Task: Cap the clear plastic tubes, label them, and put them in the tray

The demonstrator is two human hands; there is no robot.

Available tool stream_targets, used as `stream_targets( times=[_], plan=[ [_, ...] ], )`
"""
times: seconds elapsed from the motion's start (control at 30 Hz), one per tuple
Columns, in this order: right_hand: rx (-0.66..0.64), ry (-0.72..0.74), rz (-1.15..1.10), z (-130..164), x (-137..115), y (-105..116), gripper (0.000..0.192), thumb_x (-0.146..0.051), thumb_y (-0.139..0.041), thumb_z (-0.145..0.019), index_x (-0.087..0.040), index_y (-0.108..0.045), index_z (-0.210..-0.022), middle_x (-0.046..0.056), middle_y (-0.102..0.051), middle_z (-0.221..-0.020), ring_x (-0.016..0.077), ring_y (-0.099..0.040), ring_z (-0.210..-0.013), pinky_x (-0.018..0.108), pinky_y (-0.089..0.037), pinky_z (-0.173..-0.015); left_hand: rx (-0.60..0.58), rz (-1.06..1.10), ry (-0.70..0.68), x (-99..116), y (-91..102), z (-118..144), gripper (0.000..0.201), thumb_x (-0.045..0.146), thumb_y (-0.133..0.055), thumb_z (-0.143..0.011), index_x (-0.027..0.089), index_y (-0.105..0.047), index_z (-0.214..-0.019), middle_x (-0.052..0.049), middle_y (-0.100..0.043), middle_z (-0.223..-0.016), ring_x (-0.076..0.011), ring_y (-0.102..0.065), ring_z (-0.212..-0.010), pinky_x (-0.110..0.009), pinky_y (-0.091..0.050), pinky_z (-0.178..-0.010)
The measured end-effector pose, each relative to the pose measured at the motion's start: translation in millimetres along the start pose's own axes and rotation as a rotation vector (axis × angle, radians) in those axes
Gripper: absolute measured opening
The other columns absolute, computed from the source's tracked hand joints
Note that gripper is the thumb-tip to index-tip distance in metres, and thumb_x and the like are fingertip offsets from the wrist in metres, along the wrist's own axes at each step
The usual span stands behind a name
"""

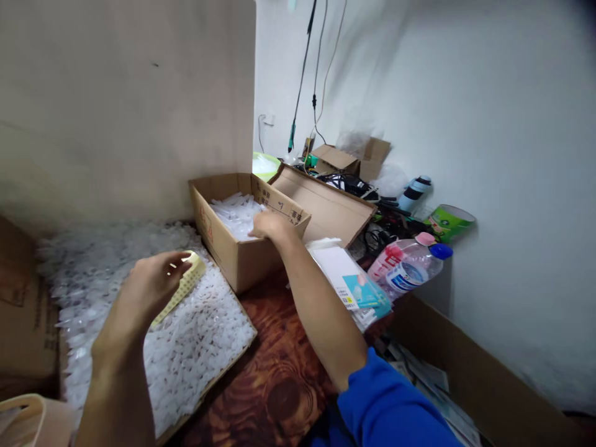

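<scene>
My left hand [151,279] is closed around the upper end of a pale yellow perforated strip [179,295]. The strip slants over a wide heap of small translucent plastic pieces [195,354]. My right hand [267,225] reaches over the near wall of an open cardboard box [261,264]. Inside that box lie white, translucent slender pieces [235,214], and the hand is down at their right side. Its fingers are mostly hidden, so whether they grip anything cannot be made out.
A packet with a blue and white label [351,285] lies right of my forearm, beside plastic bottles [407,267]. Behind are a cardboard flap [326,202], tangled black cables [349,183], a light-blue bottle [414,194] and a green tub [449,222]. The wood-patterned tabletop [274,347] shows in front.
</scene>
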State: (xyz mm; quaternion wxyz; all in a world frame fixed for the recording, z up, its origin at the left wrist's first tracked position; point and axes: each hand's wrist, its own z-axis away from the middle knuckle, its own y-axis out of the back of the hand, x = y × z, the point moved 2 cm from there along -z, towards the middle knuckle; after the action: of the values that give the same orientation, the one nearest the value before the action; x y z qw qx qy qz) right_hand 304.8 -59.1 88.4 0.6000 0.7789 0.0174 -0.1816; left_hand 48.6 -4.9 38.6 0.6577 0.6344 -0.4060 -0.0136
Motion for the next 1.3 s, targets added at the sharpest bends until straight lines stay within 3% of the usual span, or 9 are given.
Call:
stream_targets(
  times=[0.1, 0.2, 0.27, 0.37, 0.47, 0.57, 0.9, 1.17, 1.3],
  plan=[
    [0.231, 0.05, -0.104, 8, -25, 14, 0.021, -0.032, -0.058, -0.104, -0.012, -0.067, -0.104, 0.019, -0.071, -0.108, 0.0275, -0.07, -0.103, 0.038, -0.054, -0.09, 0.211, 0.288, 0.036, 13, 12.8, 10, 0.017, 0.036, -0.07, -0.084, 0.021, -0.075, -0.09, -0.007, -0.081, -0.086, -0.0262, -0.076, -0.081, -0.034, -0.058, -0.077],
    [0.55, 0.242, -0.587, 24, -62, 18, 0.019, -0.032, -0.047, -0.109, -0.019, -0.058, -0.118, 0.01, -0.067, -0.11, 0.0168, -0.07, -0.083, 0.031, -0.057, -0.08, 0.419, 0.648, 0.009, 24, 20.8, 19, 0.015, 0.033, -0.078, -0.08, 0.019, -0.078, -0.087, -0.004, -0.081, -0.082, -0.0218, -0.077, -0.078, -0.033, -0.063, -0.079],
    [0.576, 0.34, -0.841, 34, -84, 11, 0.02, -0.029, -0.044, -0.109, -0.023, -0.057, -0.124, 0.007, -0.064, -0.11, 0.0143, -0.07, -0.076, 0.03, -0.059, -0.074, 0.586, 0.842, 0.006, 26, 25.2, 20, 0.019, 0.03, -0.082, -0.078, 0.017, -0.081, -0.092, -0.006, -0.082, -0.083, -0.0215, -0.078, -0.078, -0.033, -0.065, -0.078],
    [0.537, 0.356, -0.998, 39, -107, -9, 0.017, -0.026, -0.051, -0.106, -0.023, -0.066, -0.109, 0.006, -0.064, -0.106, 0.0144, -0.071, -0.075, 0.03, -0.059, -0.07, 0.747, 0.97, -0.019, 22, 31.8, 21, 0.018, 0.026, -0.084, -0.078, 0.016, -0.083, -0.093, -0.006, -0.083, -0.084, -0.0211, -0.08, -0.078, -0.033, -0.067, -0.079],
    [0.422, 0.281, -1.146, 30, -114, -31, 0.008, -0.029, -0.066, -0.097, -0.02, -0.068, -0.097, 0.004, -0.066, -0.099, 0.0149, -0.071, -0.071, 0.03, -0.06, -0.067, 0.743, 0.945, 0.019, 15, 36.5, 21, 0.013, 0.022, -0.083, -0.08, 0.017, -0.083, -0.091, -0.005, -0.083, -0.082, -0.0203, -0.08, -0.076, -0.031, -0.067, -0.076],
    [0.326, 0.246, -1.221, 20, -113, -48, 0.017, -0.033, -0.077, -0.089, -0.021, -0.068, -0.097, 0.003, -0.068, -0.097, 0.0152, -0.07, -0.072, 0.03, -0.06, -0.068, 0.714, 0.913, 0.048, 8, 37.4, 22, 0.009, 0.022, -0.084, -0.079, 0.018, -0.084, -0.087, -0.004, -0.082, -0.08, -0.0193, -0.079, -0.075, -0.027, -0.065, -0.072],
    [0.159, 0.164, -1.467, 13, -117, -77, 0.022, -0.034, -0.071, -0.096, -0.02, -0.057, -0.088, -0.001, -0.058, -0.096, 0.0087, -0.068, -0.061, 0.024, -0.056, -0.058, 0.701, 0.785, 0.11, -3, 24.3, 13, 0.01, 0.015, -0.082, -0.082, 0.024, -0.084, -0.083, 0.001, -0.08, -0.078, -0.0119, -0.074, -0.072, -0.017, -0.056, -0.067],
    [0.174, 0.105, -1.439, 10, -107, -90, 0.023, -0.032, -0.072, -0.096, -0.019, -0.058, -0.084, -0.002, -0.056, -0.088, 0.0085, -0.065, -0.059, 0.023, -0.055, -0.055, 0.739, 0.701, 0.061, 2, 9.9, 3, 0.024, 0.0, -0.075, -0.081, 0.022, -0.083, -0.082, 0.003, -0.08, -0.08, -0.0114, -0.073, -0.073, -0.019, -0.055, -0.07],
    [0.189, 0.113, -1.456, 11, -105, -92, 0.021, -0.031, -0.072, -0.096, -0.021, -0.057, -0.084, -0.001, -0.055, -0.092, 0.0089, -0.064, -0.061, 0.024, -0.055, -0.057, 0.746, 0.662, 0.028, 6, 12.2, 3, 0.022, 0.0, -0.074, -0.082, 0.021, -0.082, -0.083, 0.001, -0.081, -0.081, -0.0128, -0.074, -0.073, -0.021, -0.056, -0.071]
  ],
)
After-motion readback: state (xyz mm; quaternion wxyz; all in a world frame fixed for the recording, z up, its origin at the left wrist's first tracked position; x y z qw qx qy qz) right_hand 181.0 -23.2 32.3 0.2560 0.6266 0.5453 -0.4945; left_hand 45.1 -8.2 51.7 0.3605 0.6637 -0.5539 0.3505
